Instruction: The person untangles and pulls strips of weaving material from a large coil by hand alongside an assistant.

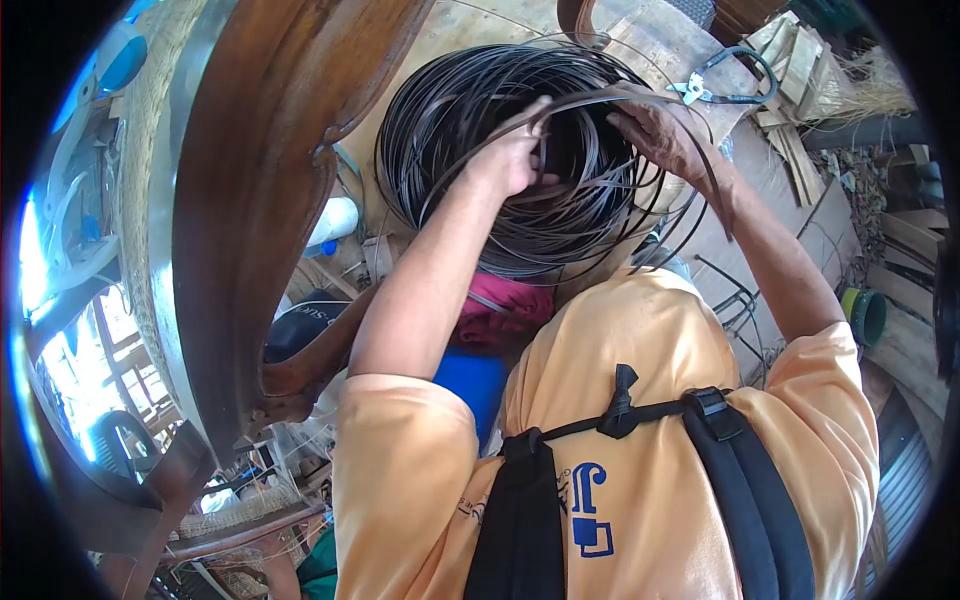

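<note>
A large coil of thin dark strip [430, 120] lies in front of me, its many loops tangled around a dark hollow middle. My left hand [508, 160] is over the left part of the coil, its fingers closed around a strand of the strip. At the coil's right side, my right hand [662, 132] has its fingers bent around the same loose strand, which arches between both hands and trails down over my right forearm. Some right fingertips are hidden by the strip. Cutting pliers [692, 90] with dark curved handles lie beyond my right hand.
A carved brown wooden furniture frame [255, 150] rises close on my left. Wood scraps [790, 60] and fibres lie at the far right, near a green container [864, 315]. Pink cloth [505, 310] and a blue object [472, 390] are below the coil.
</note>
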